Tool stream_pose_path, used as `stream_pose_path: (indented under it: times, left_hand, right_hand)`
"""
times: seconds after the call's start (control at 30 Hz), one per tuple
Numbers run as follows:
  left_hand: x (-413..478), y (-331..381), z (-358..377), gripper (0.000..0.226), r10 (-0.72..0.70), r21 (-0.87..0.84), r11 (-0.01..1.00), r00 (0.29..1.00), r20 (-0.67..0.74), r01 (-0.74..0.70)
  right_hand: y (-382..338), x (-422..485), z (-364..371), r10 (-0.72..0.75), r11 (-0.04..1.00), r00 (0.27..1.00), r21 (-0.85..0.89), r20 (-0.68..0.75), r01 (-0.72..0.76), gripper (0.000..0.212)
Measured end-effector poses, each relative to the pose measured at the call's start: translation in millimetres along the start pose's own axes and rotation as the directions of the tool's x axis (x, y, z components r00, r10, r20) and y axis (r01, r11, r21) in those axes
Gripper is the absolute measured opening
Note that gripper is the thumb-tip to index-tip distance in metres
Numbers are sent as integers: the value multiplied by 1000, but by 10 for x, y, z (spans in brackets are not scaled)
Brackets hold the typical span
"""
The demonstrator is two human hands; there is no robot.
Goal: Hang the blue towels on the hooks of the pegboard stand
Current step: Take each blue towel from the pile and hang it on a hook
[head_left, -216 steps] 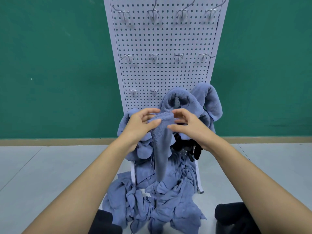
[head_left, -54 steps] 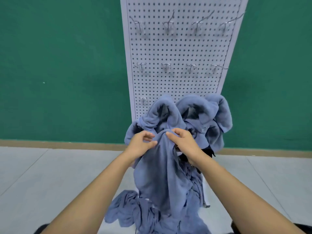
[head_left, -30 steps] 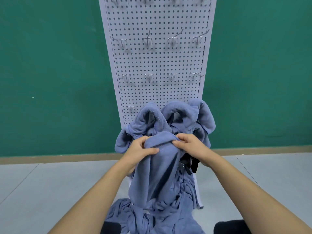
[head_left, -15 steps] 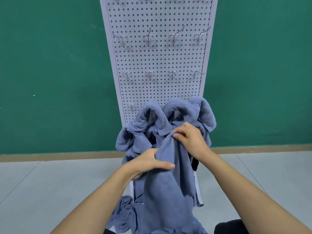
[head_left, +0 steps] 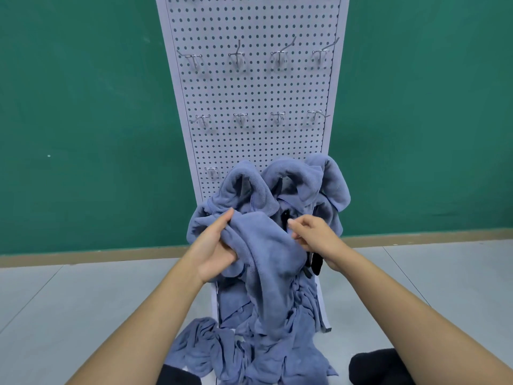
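Since half a second ago the left hand [head_left: 213,245] has climbed level with the right hand [head_left: 313,237], bunching the held towel [head_left: 263,245] between them. Both hands are clamped on it, slightly apart: the left grips a thick fold, the right pinches the edge. It hangs lengthwise downward, just in front of the pegboard stand [head_left: 255,87], below the hung towels [head_left: 291,179]. That row's one bare hook [head_left: 211,171] sits up-left on the stand, nearer the left hand, so the lift likely goes there.
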State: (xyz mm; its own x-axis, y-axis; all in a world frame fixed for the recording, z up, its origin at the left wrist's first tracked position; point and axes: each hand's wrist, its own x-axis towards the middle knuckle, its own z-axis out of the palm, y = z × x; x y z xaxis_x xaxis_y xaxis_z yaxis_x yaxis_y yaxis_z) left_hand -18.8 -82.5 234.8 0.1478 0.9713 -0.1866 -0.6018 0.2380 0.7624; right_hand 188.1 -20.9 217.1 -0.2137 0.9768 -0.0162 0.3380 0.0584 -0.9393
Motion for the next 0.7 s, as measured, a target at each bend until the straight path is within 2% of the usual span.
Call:
stream_pose_path:
  times: [0.07,0.13,0.23,0.3,0.33,0.47,0.53,0.6,0.7]
  left_hand:
    - [-52,37,39,40,44,-46,998,999,32,-42]
    - [-59,42,50,40,77,-80,994,996,42,-73]
    - [-43,44,59,44,134,-137,982,990,47,-127]
    - [-16,69,22,43,171,-154,974,985,33,-164]
    - [-8,85,0,46,184,-155,972,982,31,-177]
    - [-7,143,-92,48,187,-71,980,982,-2,-187]
    - [24,145,-155,45,188,7,982,981,-47,-187]
    - [66,148,-199,39,216,121,973,961,-173,-197]
    - [91,181,-283,18,274,256,949,881,-386,-183]
  right_hand:
    - [94,-6,25,64,998,993,1,95,-64,45]
    - [111,-41,61,138,973,963,152,230,-176,58]
    - [39,-91,113,109,827,911,473,398,-305,46]
    - [-20,-107,123,58,787,893,530,446,-316,42]
    - [-37,-95,121,53,799,901,523,430,-297,40]
    - [-111,-26,-7,75,831,979,530,189,-166,35]
    - [-144,-20,-81,86,911,994,398,69,-107,36]
    - [-123,4,-167,77,949,997,307,-15,-69,29]
    - [-105,38,-296,121,934,985,351,-120,-71,27]
